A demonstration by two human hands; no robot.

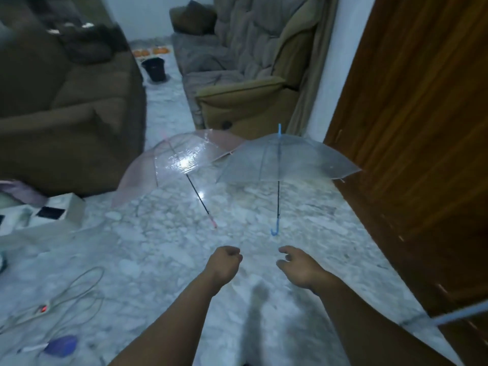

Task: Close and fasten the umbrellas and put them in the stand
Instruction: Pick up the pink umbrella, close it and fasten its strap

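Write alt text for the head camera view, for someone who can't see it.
Two open transparent umbrellas, the pink-handled umbrella and the blue-handled umbrella, lie on a marble floor between sofas. The person's left hand and right hand reach toward them, holding nothing.

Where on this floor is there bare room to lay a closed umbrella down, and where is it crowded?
Free: the marble floor between the hands and the two handles, and the strip running toward the black bucket between the sofas. Crowded: the left edge, with cables and boxes, and the middle, filled by the pink umbrella and blue umbrella.
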